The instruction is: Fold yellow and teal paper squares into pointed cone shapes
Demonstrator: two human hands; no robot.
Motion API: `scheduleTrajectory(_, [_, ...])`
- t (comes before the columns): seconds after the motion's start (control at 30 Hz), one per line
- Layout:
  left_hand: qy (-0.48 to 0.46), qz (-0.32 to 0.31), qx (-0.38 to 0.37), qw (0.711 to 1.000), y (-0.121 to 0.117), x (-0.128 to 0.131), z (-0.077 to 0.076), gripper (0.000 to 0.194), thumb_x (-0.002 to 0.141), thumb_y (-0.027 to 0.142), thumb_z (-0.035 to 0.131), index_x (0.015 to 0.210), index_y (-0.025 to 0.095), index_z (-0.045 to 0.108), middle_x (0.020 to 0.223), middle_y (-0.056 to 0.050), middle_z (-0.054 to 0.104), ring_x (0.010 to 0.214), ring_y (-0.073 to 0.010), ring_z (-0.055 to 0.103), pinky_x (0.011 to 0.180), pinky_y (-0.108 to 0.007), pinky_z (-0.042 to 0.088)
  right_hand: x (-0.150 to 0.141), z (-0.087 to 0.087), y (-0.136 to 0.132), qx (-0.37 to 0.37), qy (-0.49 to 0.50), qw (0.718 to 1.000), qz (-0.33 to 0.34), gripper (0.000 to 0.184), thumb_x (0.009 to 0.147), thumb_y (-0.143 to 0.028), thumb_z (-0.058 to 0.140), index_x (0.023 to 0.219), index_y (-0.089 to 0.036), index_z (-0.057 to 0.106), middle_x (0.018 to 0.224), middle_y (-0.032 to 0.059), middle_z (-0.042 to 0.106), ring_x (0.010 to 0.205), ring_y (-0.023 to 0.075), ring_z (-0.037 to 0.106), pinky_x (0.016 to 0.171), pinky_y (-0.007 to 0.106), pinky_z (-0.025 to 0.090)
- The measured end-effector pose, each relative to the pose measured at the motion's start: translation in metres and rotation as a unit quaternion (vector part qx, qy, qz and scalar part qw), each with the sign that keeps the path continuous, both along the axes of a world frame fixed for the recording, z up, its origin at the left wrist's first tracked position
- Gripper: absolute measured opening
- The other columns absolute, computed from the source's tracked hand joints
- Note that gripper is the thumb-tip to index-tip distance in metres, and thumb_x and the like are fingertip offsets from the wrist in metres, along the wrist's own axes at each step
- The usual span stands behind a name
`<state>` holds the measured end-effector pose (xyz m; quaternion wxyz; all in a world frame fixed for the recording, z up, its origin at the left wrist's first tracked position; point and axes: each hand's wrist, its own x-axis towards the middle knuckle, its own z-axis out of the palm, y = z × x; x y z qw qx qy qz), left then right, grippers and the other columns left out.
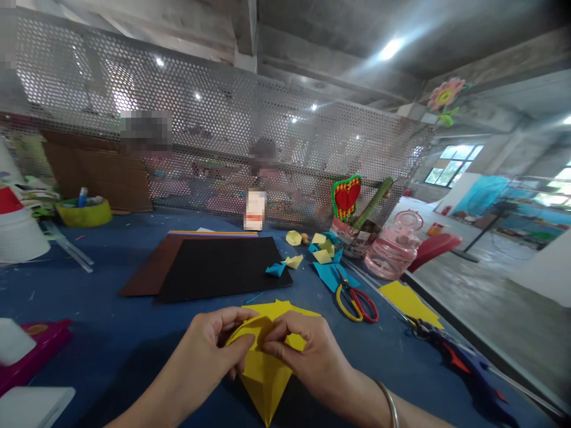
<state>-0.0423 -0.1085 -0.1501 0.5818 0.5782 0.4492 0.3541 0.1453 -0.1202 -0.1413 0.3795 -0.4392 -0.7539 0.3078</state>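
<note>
Blue tabletop (111, 333) below, perforated screen (214, 125) behind, and here in the head view is one folded yellow paper (267, 380)! The left hand (212, 342) pinches its upper left flap, fingers closed; the right hand (310, 348) pinches just beside, closed too. The point juts out below both grips. Beyond: one black sheet (218, 267), one brown sheet (149, 270), one pair of scissors (357, 294).

Mixed light, moderately bright. Ceiling lamp (391, 50) top right flares, streaky glare; small lights glint through perforated screen (214, 119). Daylight at windows (454, 165), near blown out. Soft shadows on blue tabletop (138, 351). Wide-angle stretch, edges smeared; background soft. Pixelated blocks behind screen. Hands (209, 351) slightly soft.
</note>
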Motion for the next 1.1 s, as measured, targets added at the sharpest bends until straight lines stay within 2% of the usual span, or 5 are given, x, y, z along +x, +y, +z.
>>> scheduleTrajectory(0.17, [0.01, 0.0, -0.004, 1.0, -0.004, 0.002, 0.004, 0.042, 0.072, 0.034, 0.063, 0.107, 0.009, 0.063, 0.06, 0.002, 0.059, 0.046, -0.0101, 0.048, 0.045, -0.022, 0.04, -0.003, -0.001, -0.002, -0.092, 0.055, 0.992, -0.067, 0.022, 0.068, -0.017, 0.077, 0.07, -0.018, 0.055, 0.066, -0.0045, 0.061, 0.061, 0.0101, 0.055, 0.057, 0.02, 0.041])
scheduleTrajectory(0.3, [0.029, -0.001, 0.009, 1.0, -0.007, 0.005, 0.007, 0.039, 0.076, 0.032, 0.062, 0.109, 0.012, 0.062, 0.066, 0.001, 0.063, 0.049, -0.0103, 0.049, 0.047, -0.022, 0.04, -0.004, -0.001, -0.002, -0.148, 0.098, 0.983, -0.048, 0.032, 0.07, -0.014, 0.073, 0.085, -0.021, 0.045, 0.063, -0.0087, 0.052, 0.057, 0.0084, 0.047, 0.053, 0.02, 0.036])
scheduleTrajectory(0.47, [-0.046, 0.0, 0.012, 0.999, -0.009, 0.008, 0.007, 0.038, 0.075, 0.027, 0.067, 0.112, 0.02, 0.058, 0.094, -0.001, 0.068, 0.085, -0.0181, 0.063, 0.073, -0.025, 0.049, -0.005, -0.001, -0.003, -0.151, 0.157, 0.976, -0.025, 0.033, 0.076, -0.022, 0.07, 0.083, -0.022, 0.038, 0.063, -0.0091, 0.045, 0.057, 0.0076, 0.039, 0.05, 0.019, 0.029])
scheduleTrajectory(0.7, [-0.002, -0.032, 0.05, 0.998, -0.012, 0.009, 0.001, 0.021, 0.082, 0.033, 0.064, 0.098, 0.019, 0.065, 0.069, 0.003, 0.061, 0.057, -0.0112, 0.05, 0.052, -0.019, 0.04, -0.009, -0.008, -0.003, -0.169, 0.276, 0.946, 0.008, 0.037, 0.078, -0.034, 0.072, 0.086, -0.022, 0.038, 0.069, -0.0063, 0.051, 0.061, 0.0083, 0.048, 0.055, 0.02, 0.034])
scheduleTrajectory(1.1, [-0.006, -0.055, 0.065, 0.996, -0.014, 0.01, 0.004, 0.025, 0.083, 0.023, 0.057, 0.106, 0.02, 0.067, 0.091, -0.003, 0.071, 0.082, -0.0216, 0.064, 0.074, -0.028, 0.049, -0.008, 0.0, -0.005, -0.191, 0.186, 0.964, 0.011, 0.038, 0.076, -0.025, 0.072, 0.097, -0.022, 0.041, 0.079, -0.0016, 0.06, 0.069, 0.0125, 0.055, 0.061, 0.024, 0.041])
